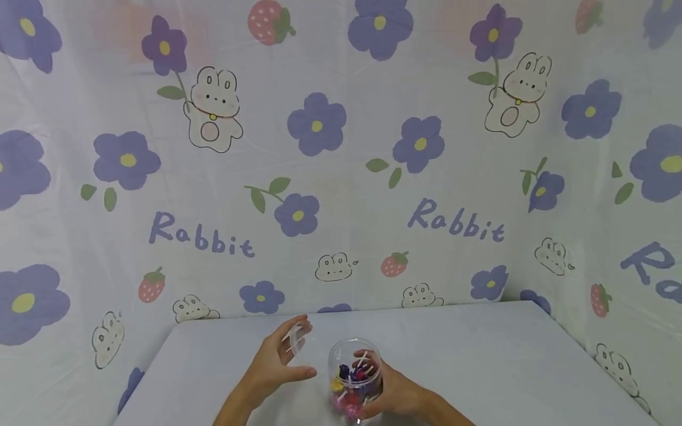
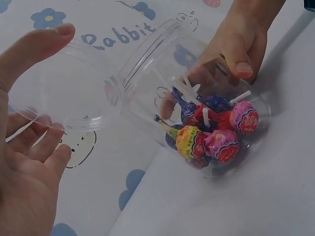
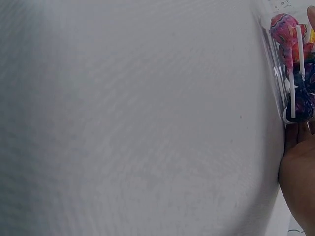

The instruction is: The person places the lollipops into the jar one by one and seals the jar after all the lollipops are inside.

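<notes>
A clear round jar [image 1: 356,361] stands near the front of the table, its mouth uncovered. Wrapped lollipops [image 2: 209,132] in pink, yellow, red and dark blue lie in its lower part, white sticks at various angles. My right hand [image 1: 396,390] grips the jar from the right, its fingers seen through the clear wall. To the left of the jar, my left hand [image 1: 274,361] holds a clear round lid [image 2: 64,83] by its edge, between thumb and fingers. In the head view the lid [image 1: 296,340] is tipped up on its side, apart from the jar's rim.
A white-covered table [image 1: 479,349] spreads around and behind the jar. Behind it and along both sides hangs a white curtain [image 1: 341,177] printed with purple flowers, rabbits and strawberries. A dark object [image 2: 309,5] shows at the top right corner of the left wrist view.
</notes>
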{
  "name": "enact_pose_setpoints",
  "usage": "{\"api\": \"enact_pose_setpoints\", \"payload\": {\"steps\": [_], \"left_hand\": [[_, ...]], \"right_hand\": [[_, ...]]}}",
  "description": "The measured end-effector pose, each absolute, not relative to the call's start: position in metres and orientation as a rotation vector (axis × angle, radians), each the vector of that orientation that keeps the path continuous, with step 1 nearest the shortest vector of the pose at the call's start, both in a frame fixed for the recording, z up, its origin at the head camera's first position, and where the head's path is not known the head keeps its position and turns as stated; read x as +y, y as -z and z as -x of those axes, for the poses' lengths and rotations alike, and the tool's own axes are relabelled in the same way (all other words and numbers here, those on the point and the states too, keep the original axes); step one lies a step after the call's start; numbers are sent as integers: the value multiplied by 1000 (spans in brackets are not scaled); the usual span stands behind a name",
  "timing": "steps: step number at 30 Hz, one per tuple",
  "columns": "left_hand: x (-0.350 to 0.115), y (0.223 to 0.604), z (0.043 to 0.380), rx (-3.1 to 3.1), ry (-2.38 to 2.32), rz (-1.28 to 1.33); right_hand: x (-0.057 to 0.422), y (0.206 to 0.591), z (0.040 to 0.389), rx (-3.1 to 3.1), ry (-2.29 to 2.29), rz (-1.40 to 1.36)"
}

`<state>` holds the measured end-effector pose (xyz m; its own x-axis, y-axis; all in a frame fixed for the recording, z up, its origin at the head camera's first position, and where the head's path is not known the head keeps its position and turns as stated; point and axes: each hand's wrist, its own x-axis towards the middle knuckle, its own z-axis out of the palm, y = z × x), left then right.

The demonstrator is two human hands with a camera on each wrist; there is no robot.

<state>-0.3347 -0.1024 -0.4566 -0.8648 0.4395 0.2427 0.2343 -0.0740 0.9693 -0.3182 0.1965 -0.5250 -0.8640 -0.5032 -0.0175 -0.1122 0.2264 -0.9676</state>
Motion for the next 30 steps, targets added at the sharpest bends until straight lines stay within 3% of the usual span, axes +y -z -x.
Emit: {"api": "enact_pose_setpoints", "payload": {"steps": [17, 30], "left_hand": [[-79, 446, 338, 1995, -2035, -833], [-72, 442, 339, 2064, -1982, -850]], "right_hand": [[197, 532, 320, 2149, 1709, 689], [197, 529, 321, 2137, 1702, 578]]}}
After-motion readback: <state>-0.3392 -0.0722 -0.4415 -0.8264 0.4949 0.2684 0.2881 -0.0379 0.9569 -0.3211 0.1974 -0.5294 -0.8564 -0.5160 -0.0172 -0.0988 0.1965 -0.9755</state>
